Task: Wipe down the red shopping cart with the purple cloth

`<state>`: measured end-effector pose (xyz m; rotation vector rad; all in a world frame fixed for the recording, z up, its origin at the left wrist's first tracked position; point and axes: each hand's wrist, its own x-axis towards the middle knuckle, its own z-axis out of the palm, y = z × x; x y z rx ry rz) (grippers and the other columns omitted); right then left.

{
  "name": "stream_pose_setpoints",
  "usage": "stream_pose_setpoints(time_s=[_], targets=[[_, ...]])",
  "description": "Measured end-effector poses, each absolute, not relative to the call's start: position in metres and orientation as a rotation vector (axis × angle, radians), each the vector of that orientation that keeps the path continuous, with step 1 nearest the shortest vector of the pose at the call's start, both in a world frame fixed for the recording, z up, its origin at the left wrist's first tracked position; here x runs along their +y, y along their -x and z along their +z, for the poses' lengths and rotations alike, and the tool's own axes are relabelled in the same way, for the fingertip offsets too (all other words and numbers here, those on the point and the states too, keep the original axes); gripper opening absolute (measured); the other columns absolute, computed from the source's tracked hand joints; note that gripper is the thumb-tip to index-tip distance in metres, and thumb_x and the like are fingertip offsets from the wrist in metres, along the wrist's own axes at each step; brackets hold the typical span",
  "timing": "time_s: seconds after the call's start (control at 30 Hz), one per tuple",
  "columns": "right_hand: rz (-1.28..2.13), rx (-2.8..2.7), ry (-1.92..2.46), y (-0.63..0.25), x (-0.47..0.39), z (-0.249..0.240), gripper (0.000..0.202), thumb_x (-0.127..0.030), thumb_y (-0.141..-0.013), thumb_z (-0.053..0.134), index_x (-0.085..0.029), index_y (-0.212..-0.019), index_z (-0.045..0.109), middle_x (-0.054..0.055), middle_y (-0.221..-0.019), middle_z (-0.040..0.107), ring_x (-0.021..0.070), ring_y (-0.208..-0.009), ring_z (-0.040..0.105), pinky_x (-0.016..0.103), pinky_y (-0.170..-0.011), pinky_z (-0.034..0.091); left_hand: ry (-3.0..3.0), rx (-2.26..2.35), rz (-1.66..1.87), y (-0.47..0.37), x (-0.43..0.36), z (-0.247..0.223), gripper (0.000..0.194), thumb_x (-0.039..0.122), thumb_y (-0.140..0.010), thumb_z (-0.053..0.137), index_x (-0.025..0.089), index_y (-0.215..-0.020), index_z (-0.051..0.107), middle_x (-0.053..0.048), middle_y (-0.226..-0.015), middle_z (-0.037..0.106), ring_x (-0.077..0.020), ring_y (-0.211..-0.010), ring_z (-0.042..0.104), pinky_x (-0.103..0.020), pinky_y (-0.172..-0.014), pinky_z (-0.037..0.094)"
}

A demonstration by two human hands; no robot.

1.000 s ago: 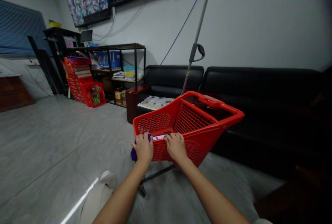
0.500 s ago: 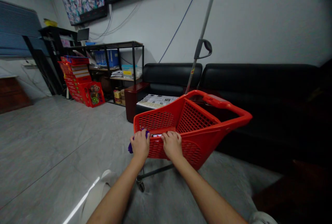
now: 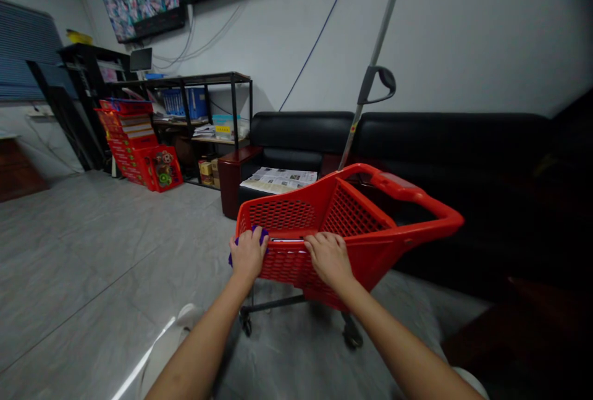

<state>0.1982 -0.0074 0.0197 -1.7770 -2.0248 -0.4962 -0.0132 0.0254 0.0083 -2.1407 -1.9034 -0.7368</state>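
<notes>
One cart (image 3: 376,267) | grey floor (image 3: 115,233), black sofa (image 3: 445,141) | left hand (image 3: 248,257) clutches cloth (image 3: 264,234) | right hand (image 3: 330,258) grips rim (image 3: 370,239)

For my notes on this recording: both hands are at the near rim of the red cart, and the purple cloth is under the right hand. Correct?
Not quite: the purple cloth is under the left hand, not the right hand, as the head view shows. Both hands are at the near rim of the red cart.
</notes>
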Motion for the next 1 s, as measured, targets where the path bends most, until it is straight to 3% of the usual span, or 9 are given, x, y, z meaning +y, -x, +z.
stream_pose_setpoints(time_s=[0.13, 0.3, 0.47, 0.6, 0.7, 0.87, 1.0], targets=[[-0.391, -1.982, 1.775, -0.19, -0.003, 0.016, 0.026, -0.028, -0.099, 0.042, -0.023, -0.093, 0.068, 0.004, -0.101, 0.071, 0.0208, -0.105, 0.053, 0.038, -0.094, 0.025, 2.051, -2.017, -0.802, -0.014, 0.02, 0.015, 0.038, 0.04, -0.101, 0.033, 0.024, -0.126, 0.056, -0.01, -0.112, 0.067, -0.0248, -0.107, 0.058, -0.043, -0.095, 0.038], [-0.34, -1.953, 1.696, -0.189, -0.002, 0.014, 0.025, -0.025, -0.097, 0.044, -0.024, -0.09, 0.068, 0.003, -0.102, 0.072, 0.0201, -0.113, 0.052, 0.037, -0.096, 0.023, 2.239, -1.853, -0.828, -0.051, 0.014, 0.023, 0.041, 0.042, -0.099, 0.036, 0.023, -0.133, 0.051, -0.01, -0.113, 0.067, -0.0236, -0.108, 0.058, -0.041, -0.098, 0.036], [-0.248, -1.976, 1.657, -0.196, -0.004, 0.016, 0.025, -0.024, -0.098, 0.043, -0.026, -0.094, 0.068, 0.001, -0.103, 0.073, 0.0191, -0.118, 0.05, 0.037, -0.098, 0.022, 2.231, -1.861, -0.758, -0.023, 0.024, 0.027, 0.036, 0.052, -0.095, 0.042, 0.026, -0.106, 0.065, -0.008, -0.104, 0.07, -0.0262, -0.109, 0.057, -0.044, -0.1, 0.032], [-0.206, -1.951, 1.661, -0.191, -0.001, 0.015, 0.026, -0.023, -0.098, 0.042, -0.026, -0.093, 0.068, 0.001, -0.101, 0.073, 0.0197, -0.12, 0.049, 0.038, -0.099, 0.022, 2.226, -1.865, -0.73, 0.002, 0.034, 0.024, 0.036, 0.048, -0.097, 0.039, 0.026, -0.107, 0.065, -0.007, -0.099, 0.072, -0.0241, -0.103, 0.061, -0.038, -0.093, 0.037], [-0.244, -1.971, 1.672, -0.188, -0.001, 0.016, 0.026, -0.025, -0.098, 0.042, -0.026, -0.098, 0.068, 0.002, -0.104, 0.073, 0.02, -0.119, 0.05, 0.038, -0.1, 0.022, 2.199, -1.882, -0.677, 0.003, 0.039, 0.022, 0.038, 0.048, -0.098, 0.036, 0.025, -0.109, 0.065, -0.007, -0.093, 0.072, -0.023, -0.09, 0.064, -0.033, -0.081, 0.04], [-0.498, -1.993, 1.667, -0.207, -0.013, 0.023, 0.031, -0.034, -0.096, 0.045, -0.028, -0.12, 0.065, 0.005, -0.13, 0.063, 0.0234, -0.126, 0.045, 0.04, -0.107, 0.021, 2.216, -1.842, -0.666, 0.004, 0.042, 0.021, 0.039, 0.049, -0.098, 0.034, 0.025, -0.106, 0.064, -0.006, -0.091, 0.072, -0.0217, -0.089, 0.064, -0.031, -0.079, 0.04], [-0.585, -1.782, 1.748, -0.232, -0.02, 0.024, 0.03, -0.031, -0.097, 0.044, -0.024, -0.108, 0.07, 0.006, -0.116, 0.069, 0.0238, -0.121, 0.048, 0.041, -0.11, 0.018, 2.224, -1.849, -0.693, 0.007, 0.041, 0.022, 0.038, 0.048, -0.099, 0.034, 0.025, -0.107, 0.063, -0.006, -0.093, 0.071, -0.0214, -0.09, 0.063, -0.031, -0.079, 0.039]])
